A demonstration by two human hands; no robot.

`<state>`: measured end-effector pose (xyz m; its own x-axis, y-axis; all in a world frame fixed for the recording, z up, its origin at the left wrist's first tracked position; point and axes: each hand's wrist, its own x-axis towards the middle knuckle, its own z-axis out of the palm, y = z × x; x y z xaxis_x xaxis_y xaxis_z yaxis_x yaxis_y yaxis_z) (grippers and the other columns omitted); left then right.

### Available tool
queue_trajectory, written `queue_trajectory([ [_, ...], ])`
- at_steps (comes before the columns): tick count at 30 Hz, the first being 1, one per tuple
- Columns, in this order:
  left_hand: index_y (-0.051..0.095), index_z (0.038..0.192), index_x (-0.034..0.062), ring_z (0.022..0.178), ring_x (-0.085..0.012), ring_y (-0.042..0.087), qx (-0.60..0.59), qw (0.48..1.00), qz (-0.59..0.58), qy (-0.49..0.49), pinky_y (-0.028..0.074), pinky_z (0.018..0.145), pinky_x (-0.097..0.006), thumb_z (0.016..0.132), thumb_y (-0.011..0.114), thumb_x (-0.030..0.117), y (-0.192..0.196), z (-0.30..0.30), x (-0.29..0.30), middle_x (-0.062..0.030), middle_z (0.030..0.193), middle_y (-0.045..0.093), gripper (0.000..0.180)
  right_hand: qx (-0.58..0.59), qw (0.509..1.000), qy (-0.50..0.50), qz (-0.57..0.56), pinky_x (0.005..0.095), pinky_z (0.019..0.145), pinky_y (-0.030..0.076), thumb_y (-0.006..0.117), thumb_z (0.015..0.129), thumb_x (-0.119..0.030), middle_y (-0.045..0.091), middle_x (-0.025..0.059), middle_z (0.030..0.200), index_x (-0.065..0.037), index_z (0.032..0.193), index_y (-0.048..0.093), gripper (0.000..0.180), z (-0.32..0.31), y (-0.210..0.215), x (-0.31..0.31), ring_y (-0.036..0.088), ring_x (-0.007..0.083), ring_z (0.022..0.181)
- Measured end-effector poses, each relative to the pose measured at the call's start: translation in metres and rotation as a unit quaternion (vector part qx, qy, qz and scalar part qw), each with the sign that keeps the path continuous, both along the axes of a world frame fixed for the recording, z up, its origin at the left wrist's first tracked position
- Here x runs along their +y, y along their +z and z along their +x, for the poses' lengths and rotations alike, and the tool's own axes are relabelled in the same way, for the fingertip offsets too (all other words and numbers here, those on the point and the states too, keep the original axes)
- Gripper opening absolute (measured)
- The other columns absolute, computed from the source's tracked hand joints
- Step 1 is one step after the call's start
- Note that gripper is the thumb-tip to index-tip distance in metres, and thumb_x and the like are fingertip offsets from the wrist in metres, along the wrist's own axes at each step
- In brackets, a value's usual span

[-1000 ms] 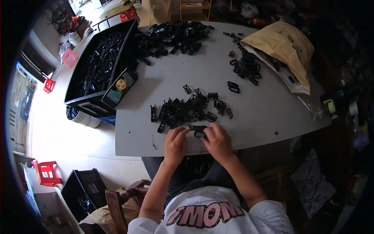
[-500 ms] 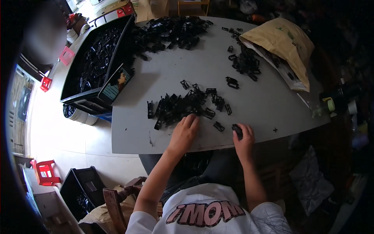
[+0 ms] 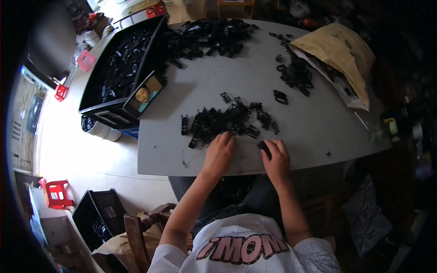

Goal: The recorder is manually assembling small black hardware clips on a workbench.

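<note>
A loose heap of small black frame-shaped parts (image 3: 218,122), open in the middle, lies on the grey table (image 3: 195,86) in front of me. My left hand (image 3: 220,152) rests at the heap's near edge with its fingers curled down. What its fingertips hold, if anything, is hidden. To the right, close to the table's front edge, my right hand (image 3: 276,159) is closed on a black part (image 3: 264,148) between thumb and fingers. Whether it holds more than one cannot be made out.
A black crate (image 3: 109,107) full of such parts stands at the left, a lit phone (image 3: 145,93) leaning on it. Larger heaps (image 3: 209,36) lie at the far side and right (image 3: 296,77). A brown paper bag (image 3: 337,50) lies open at far right.
My right hand has moved left, to where a loose part lay between the hands. My left hand stays at the heap's edge. The phone's picture has changed and the view has shifted slightly.
</note>
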<state>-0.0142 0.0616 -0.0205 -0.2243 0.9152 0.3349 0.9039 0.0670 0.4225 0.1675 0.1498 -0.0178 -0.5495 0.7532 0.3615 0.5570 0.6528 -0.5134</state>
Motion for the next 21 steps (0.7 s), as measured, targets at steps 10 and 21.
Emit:
queue_trajectory([
  [10,0.056,0.114,0.0050,0.070,-0.0138,0.062,-0.397,0.917,-0.006,0.044,0.049,0.065,-0.026,0.077,0.067,0.001,0.023,0.014,-0.021,-0.0084,0.087,0.066,0.039,-0.126,0.990,-0.023,0.066,0.0391,0.075,0.049,0.066,0.079,-0.009,0.053,0.0118,0.101,-0.001,0.104,0.059,0.027,0.003,0.002,0.000,0.055,0.0295,0.094],
  [21,0.061,0.106,0.0030,0.080,-0.0081,0.061,-0.490,0.871,-0.033,0.004,0.049,0.073,-0.025,0.077,0.066,-0.002,0.007,0.005,-0.048,-0.0069,0.087,0.067,0.030,0.044,0.974,0.191,-0.116,0.0370,0.074,0.049,0.065,0.068,-0.002,0.056,0.0128,0.093,-0.002,0.098,0.060,0.030,-0.027,0.024,-0.025,0.058,0.0311,0.087],
])
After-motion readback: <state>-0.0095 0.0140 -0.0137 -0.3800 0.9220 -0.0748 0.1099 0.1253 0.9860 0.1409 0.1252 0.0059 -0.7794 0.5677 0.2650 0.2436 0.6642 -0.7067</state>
